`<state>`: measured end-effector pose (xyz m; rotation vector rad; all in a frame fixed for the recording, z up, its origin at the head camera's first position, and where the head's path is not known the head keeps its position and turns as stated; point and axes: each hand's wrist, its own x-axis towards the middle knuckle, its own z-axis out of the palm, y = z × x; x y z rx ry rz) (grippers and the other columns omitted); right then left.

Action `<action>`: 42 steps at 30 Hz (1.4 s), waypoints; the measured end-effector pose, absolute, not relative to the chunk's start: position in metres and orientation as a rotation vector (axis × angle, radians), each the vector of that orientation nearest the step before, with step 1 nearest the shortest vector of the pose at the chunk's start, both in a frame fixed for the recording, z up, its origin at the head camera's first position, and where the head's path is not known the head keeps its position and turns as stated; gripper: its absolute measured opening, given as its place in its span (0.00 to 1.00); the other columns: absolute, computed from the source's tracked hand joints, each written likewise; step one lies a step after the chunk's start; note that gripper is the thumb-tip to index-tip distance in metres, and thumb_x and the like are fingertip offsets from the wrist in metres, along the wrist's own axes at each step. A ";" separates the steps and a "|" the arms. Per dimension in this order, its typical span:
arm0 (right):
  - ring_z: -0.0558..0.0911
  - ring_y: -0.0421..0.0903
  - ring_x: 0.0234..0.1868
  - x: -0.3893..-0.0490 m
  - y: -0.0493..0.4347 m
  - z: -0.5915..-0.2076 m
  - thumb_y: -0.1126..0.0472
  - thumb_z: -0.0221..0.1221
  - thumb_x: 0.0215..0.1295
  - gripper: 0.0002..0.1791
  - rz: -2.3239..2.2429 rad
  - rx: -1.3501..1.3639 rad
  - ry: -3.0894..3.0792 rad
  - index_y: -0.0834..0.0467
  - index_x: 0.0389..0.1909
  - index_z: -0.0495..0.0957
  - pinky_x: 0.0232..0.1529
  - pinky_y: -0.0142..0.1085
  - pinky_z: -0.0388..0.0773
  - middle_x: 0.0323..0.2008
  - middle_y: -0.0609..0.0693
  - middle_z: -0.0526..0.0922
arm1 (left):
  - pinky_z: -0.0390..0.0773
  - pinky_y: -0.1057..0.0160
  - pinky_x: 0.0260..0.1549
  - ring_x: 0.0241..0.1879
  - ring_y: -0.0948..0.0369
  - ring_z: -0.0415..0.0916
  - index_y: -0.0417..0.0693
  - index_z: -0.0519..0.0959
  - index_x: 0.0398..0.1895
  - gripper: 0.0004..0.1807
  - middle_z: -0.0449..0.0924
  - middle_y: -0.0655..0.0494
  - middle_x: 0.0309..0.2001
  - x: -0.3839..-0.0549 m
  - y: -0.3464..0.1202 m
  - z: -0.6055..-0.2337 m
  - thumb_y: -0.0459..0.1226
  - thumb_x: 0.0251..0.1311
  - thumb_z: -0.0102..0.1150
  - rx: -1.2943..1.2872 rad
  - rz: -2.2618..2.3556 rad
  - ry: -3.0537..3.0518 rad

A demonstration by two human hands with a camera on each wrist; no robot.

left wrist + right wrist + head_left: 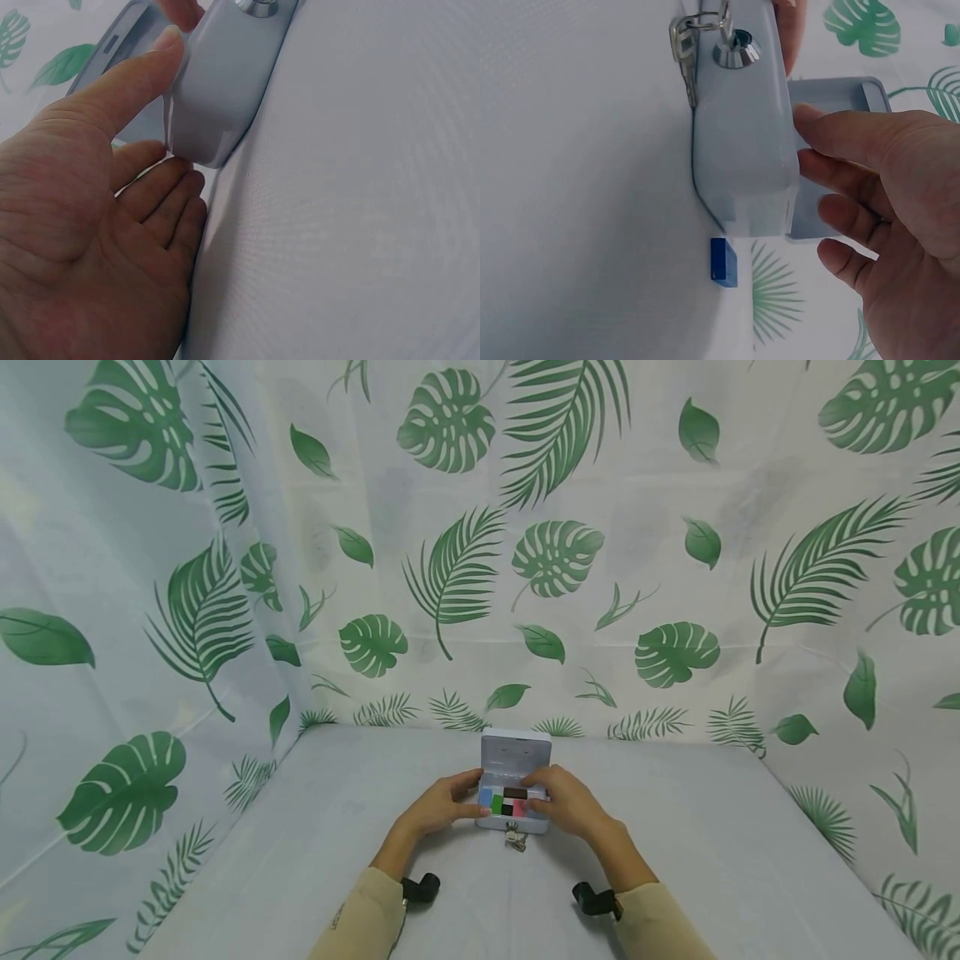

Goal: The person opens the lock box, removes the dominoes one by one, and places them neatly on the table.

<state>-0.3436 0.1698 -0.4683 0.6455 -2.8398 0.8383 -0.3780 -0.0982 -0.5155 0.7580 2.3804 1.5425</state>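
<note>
A small pale lockable cash box (pixel 491 824) sits with its lid (pixel 516 753) raised. Inside lie a light blue block (pixel 485 797), a green block (pixel 497 804), a black block (pixel 507 810), a pink block (pixel 519 808) and a dark brown block (pixel 515 793). My left hand (pixel 438 803) rests along the box's left side, thumb over the front rim and fingers beside the outer wall. From the right, my right hand (pixel 573 802) reaches over the rim. Its thumb is by the pink block and its forefinger near the brown one, spread apart; its fingertips are partly hidden in the wrist view.
Keys (pixel 682 52) hang from the lock (pixel 736 49) at the box's front. A dark blue block (pixel 722 262) lies on the table beside the box's right end. Leaf-patterned cloth (pixel 562 635) surrounds the pale tabletop (pixel 360 777) at the back and sides.
</note>
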 end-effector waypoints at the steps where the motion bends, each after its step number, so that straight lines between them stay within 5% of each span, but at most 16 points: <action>1: 0.82 0.54 0.57 -0.344 0.169 -0.469 0.64 0.72 0.62 0.17 0.830 0.649 -2.836 0.61 0.52 0.87 0.62 0.55 0.79 0.51 0.54 0.88 | 0.63 0.40 0.76 0.78 0.45 0.63 0.51 0.65 0.79 0.45 0.68 0.52 0.77 -0.378 -0.098 -0.515 0.48 0.60 0.75 0.758 1.542 2.380; 10: 0.83 0.55 0.51 -0.342 0.167 -0.473 0.68 0.70 0.63 0.16 0.823 0.799 -2.758 0.62 0.52 0.86 0.53 0.53 0.82 0.51 0.55 0.87 | 0.64 0.41 0.76 0.77 0.44 0.64 0.48 0.65 0.79 0.46 0.68 0.51 0.77 -0.376 -0.098 -0.513 0.47 0.60 0.75 0.757 1.542 2.385; 23: 0.78 0.44 0.36 -0.344 0.162 -0.478 0.68 0.70 0.64 0.11 0.753 0.821 -2.778 0.59 0.46 0.87 0.36 0.35 0.76 0.42 0.51 0.89 | 0.64 0.41 0.76 0.77 0.45 0.64 0.49 0.65 0.80 0.46 0.68 0.52 0.77 -0.376 -0.098 -0.512 0.47 0.61 0.75 0.760 1.543 2.382; 42: 0.76 0.40 0.32 -0.350 0.157 -0.477 0.69 0.70 0.63 0.08 0.750 0.871 -2.814 0.61 0.42 0.88 0.31 0.33 0.75 0.35 0.49 0.87 | 0.64 0.40 0.76 0.77 0.45 0.63 0.51 0.65 0.80 0.45 0.68 0.52 0.77 -0.377 -0.098 -0.515 0.47 0.61 0.75 0.766 1.554 2.373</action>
